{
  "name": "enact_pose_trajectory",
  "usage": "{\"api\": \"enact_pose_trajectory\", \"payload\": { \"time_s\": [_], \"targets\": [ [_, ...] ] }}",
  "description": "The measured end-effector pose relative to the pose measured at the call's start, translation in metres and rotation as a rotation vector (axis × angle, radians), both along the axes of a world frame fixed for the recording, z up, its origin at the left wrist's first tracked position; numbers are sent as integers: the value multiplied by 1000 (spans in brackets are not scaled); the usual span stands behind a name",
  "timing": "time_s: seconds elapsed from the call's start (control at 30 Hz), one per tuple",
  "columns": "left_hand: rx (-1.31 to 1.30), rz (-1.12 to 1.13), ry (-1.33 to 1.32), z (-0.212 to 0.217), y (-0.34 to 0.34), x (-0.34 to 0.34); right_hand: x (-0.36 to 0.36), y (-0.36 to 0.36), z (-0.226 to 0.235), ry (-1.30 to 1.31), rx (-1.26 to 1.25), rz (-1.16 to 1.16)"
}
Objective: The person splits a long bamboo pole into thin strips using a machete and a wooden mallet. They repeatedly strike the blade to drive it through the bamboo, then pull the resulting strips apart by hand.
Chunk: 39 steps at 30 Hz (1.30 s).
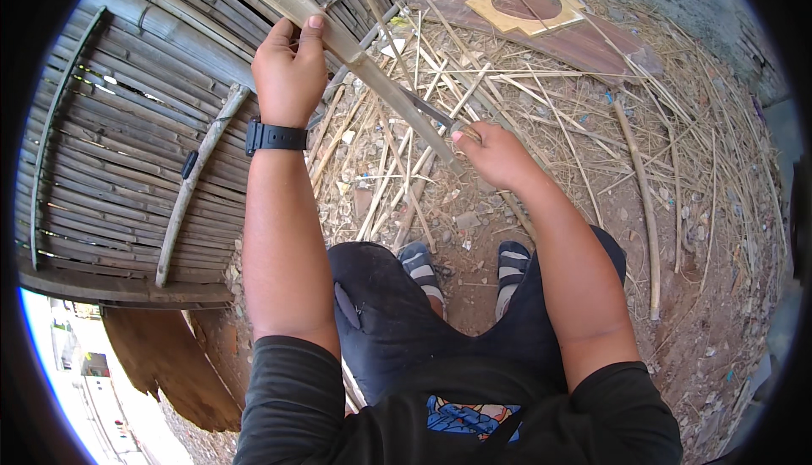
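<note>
Bamboo piece (342,44): long, pale, held in the air in front of the body; slants from upper left down to a lower end above the ground between the hands; a joint shows just below the left hand.
Left hand (292,67): gripping the bamboo piece near the joint, thumb on top; wristwatch (277,137) on that wrist.
Right hand (499,156): closed around the handle of the knife (431,110), thumb toward the blade.
Blade: points up and left, meets the bamboo piece below the joint in this view; whether it touches or just passes behind, cannot tell. Edge direction unclear too.
Good handling: firm left grip, fingers well clear of the blade's line; short, even strokes at a low angle, directed away from the left hand and the legs, would likely be safest. The joint probably resists more, so ease off there.
Ground (478,279): dirt, scattered bamboo strips (406,190), sandalled feet below the hands.
Far side: brown board (613,55), yellow frame (486,8) with a round hole lying on it.
Left side: slatted bamboo panel (110,160).
</note>
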<state>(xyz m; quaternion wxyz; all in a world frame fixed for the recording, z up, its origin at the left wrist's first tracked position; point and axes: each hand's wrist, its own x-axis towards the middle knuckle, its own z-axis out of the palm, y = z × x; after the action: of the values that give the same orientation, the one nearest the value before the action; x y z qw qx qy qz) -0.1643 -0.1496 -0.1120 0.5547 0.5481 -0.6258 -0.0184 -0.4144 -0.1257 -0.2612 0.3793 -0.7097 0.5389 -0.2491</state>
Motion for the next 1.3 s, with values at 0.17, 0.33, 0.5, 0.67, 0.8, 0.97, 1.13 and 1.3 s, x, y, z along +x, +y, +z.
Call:
{"api": "enact_pose_trajectory", "payload": {
  "time_s": [0.17,0.33,0.5,0.67,0.8,0.97,1.13,1.3],
  "targets": [
    [16,91,-62,0,2,7,17,27,18,275,-114,-46],
    [-8,50,-10,2,7,1,20,4,-19,119,72,-60],
    [44,94,15,3,10,4,20,0,-8,135,-16,-7],
    [-27,174,4,-3,10,19,52,15,-30,337,28,-46],
    [-57,130,135,-11,19,21,59,-2,-81,326,16,-49],
    [-93,206,269,-23,37,63,80,-6,-106,290,-63,7],
    [-85,234,307,-37,40,81,80,-25,-130,161,34,-18],
    [-29,302,329,-39,45,107,98,-12,-93,361,58,64]
  ]
}}
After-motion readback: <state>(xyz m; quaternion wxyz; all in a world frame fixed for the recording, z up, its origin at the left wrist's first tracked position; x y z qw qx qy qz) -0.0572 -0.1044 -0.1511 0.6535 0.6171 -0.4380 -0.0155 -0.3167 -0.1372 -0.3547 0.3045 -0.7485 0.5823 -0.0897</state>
